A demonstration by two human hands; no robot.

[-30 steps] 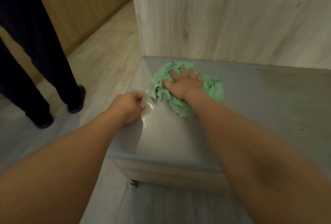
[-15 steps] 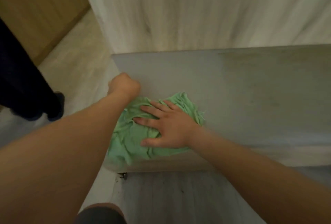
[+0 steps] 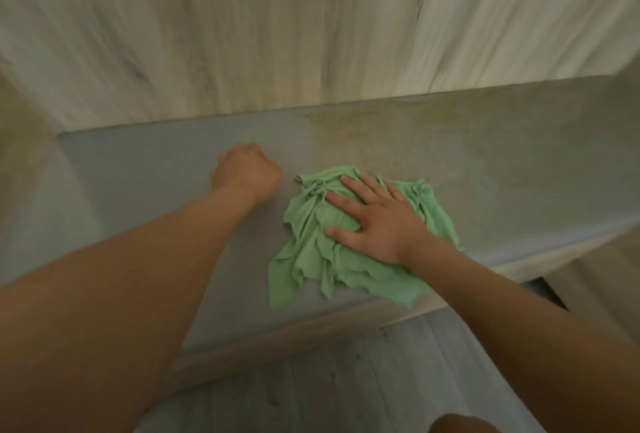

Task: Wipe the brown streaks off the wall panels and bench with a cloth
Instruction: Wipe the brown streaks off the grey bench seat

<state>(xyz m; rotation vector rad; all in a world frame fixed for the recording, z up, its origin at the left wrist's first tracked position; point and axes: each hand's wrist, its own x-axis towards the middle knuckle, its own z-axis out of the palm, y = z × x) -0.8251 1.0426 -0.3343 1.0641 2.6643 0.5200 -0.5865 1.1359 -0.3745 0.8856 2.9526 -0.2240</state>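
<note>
Partly done: green cloth (image 3: 311, 252) flat on the grey bench (image 3: 138, 169) under the right hand (image 3: 377, 224), fingers (image 3: 356, 186) spread, left hand (image 3: 247, 173) balled up beside it, brown streaks (image 3: 433, 134) waiting further right.

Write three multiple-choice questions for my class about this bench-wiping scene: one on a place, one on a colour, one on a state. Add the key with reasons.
1. Where does the cloth lie?
A) on the bench top
B) on the floor
C) hung on the wall panel

2. What colour is the cloth?
A) red
B) green
C) white

3. How is the right hand?
A) clenched in a fist
B) lifting the cloth in the air
C) flat on the cloth, fingers straight

Key:
1 A, it is spread on the grey top.
2 B, the fabric is plainly green.
3 C, the palm presses it down.
</note>
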